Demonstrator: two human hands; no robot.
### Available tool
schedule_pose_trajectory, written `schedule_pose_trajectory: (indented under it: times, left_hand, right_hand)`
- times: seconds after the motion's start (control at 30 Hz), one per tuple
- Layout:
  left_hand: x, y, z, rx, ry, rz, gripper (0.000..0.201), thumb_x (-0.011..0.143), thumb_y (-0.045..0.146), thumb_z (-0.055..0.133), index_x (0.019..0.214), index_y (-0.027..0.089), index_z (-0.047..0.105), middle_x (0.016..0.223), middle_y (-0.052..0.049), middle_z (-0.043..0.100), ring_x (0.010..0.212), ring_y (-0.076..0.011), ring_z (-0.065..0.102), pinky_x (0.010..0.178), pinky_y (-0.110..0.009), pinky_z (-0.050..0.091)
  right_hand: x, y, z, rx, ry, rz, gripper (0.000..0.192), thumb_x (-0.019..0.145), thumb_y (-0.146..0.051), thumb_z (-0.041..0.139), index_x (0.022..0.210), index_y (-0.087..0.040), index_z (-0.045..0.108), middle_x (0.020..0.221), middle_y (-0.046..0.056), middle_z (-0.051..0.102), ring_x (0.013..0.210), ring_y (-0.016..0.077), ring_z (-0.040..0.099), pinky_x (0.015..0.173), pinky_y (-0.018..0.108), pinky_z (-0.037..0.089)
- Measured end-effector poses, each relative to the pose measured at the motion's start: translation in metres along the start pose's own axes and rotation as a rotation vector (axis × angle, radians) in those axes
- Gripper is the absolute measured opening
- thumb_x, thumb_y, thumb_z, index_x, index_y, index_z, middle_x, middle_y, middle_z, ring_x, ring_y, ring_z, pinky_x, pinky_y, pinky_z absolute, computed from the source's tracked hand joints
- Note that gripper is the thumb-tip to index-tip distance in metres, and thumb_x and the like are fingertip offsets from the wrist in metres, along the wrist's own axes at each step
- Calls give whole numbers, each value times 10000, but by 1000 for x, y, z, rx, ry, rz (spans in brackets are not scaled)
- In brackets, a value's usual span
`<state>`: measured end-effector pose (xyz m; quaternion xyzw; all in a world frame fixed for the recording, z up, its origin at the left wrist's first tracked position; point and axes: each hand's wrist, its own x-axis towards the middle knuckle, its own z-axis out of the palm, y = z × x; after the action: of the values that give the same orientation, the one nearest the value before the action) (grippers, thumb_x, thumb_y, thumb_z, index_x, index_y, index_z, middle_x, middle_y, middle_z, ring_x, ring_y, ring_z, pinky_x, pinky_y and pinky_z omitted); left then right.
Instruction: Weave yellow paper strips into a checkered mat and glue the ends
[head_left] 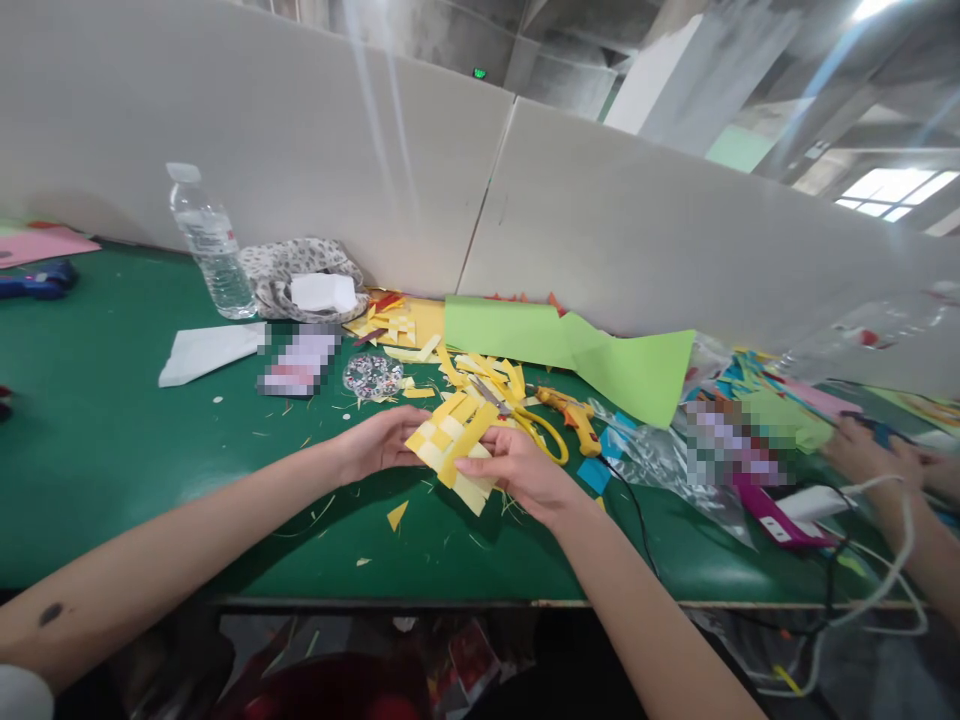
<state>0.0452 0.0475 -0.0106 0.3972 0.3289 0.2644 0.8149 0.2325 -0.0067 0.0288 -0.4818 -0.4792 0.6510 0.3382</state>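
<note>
Woven yellow paper strips (454,445) are pinched from both sides, left hand (379,442) and right hand (517,472), above the green table (97,430); crossings are best kept flat and tight.

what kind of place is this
Probably a shared craft workbench in a large hall: a green table with partition boards, yellow paper strips, scissors and a glue gun, another person working alongside.

Bare green table (97,450) lies open at lower left of the frame, while paper strips (480,375), scissors (536,425) and a glue gun (574,412) crowd the centre.
</note>
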Motion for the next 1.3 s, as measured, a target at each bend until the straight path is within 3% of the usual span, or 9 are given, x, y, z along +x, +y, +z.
schedule_pose_trajectory:
  times: [0.07, 0.13, 0.43, 0.6, 0.8, 0.9, 1.07, 1.2, 1.3]
  left_hand:
    - [-2, -1, 3, 0, -75, -93, 296, 764, 313, 587, 994, 131, 624, 1031, -104, 651, 848, -163, 623, 792, -269, 489]
    - [-6, -2, 7, 49, -91, -99, 303, 743, 310, 629, 987, 130, 633, 1009, -107, 659, 833, -157, 628, 780, -258, 497]
    - [-3, -9, 5, 226, -33, -3, 302, 690, 292, 688, 959, 157, 666, 933, -82, 693, 784, -148, 641, 698, -239, 519]
    - [-2, -11, 5, 236, -5, -18, 278, 667, 302, 705, 909, 166, 686, 892, -67, 702, 757, -139, 641, 681, -227, 512]
    - [-3, -13, 8, 265, 20, -7, 266, 660, 315, 710, 889, 180, 692, 821, -43, 708, 702, -130, 634, 649, -223, 499]
    - [0, -14, 6, 232, 52, 29, 258, 675, 313, 699, 890, 170, 686, 813, -49, 706, 716, -138, 635, 664, -234, 500]
    - [2, -11, 2, 133, 158, 104, 253, 691, 310, 688, 894, 162, 660, 881, -61, 696, 773, -152, 633, 718, -256, 497]
    - [0, -11, 6, 216, 107, 168, 277, 718, 342, 656, 930, 165, 651, 855, -52, 692, 765, -160, 628, 719, -268, 486]
    - [-1, -14, 8, 329, 7, 251, 271, 733, 342, 636, 931, 158, 661, 799, -29, 687, 730, -147, 613, 694, -244, 463]
  right_hand:
    - [0, 1, -1, -42, -8, -36, 440, 548, -239, 753, 965, -158, 637, 971, 60, 677, 847, 168, 636, 838, 337, 473]
    - [1, 2, -2, -71, -11, -59, 481, 547, -232, 753, 1003, -163, 616, 989, 60, 670, 862, 171, 632, 847, 343, 468]
    - [4, 12, 0, -195, -13, -36, 634, 596, -218, 717, 1172, -188, 454, 864, 45, 676, 739, 189, 645, 652, 317, 506]
    - [7, 16, -2, -332, 53, -31, 598, 596, -232, 710, 1133, -185, 452, 801, 32, 662, 657, 168, 622, 525, 248, 461]
    - [7, 19, 0, -468, 74, -41, 542, 642, -263, 672, 1125, -191, 439, 738, 14, 648, 613, 160, 604, 489, 229, 409]
    - [6, 19, 2, -576, 207, -117, 443, 680, -362, 645, 1063, -212, 482, 778, 29, 653, 632, 169, 607, 532, 260, 424]
    - [5, 13, 2, -738, 524, -389, 266, 784, -458, 509, 877, -217, 572, 914, 63, 640, 880, 211, 591, 737, 341, 451]
    - [5, 11, 4, -840, 528, -557, 270, 836, -414, 458, 985, -233, 592, 1070, 69, 612, 1056, 225, 516, 907, 399, 383]
    - [7, 15, 9, -910, 541, -645, 291, 783, -412, 543, 978, -201, 589, 1066, 87, 611, 1045, 243, 520, 895, 409, 397]
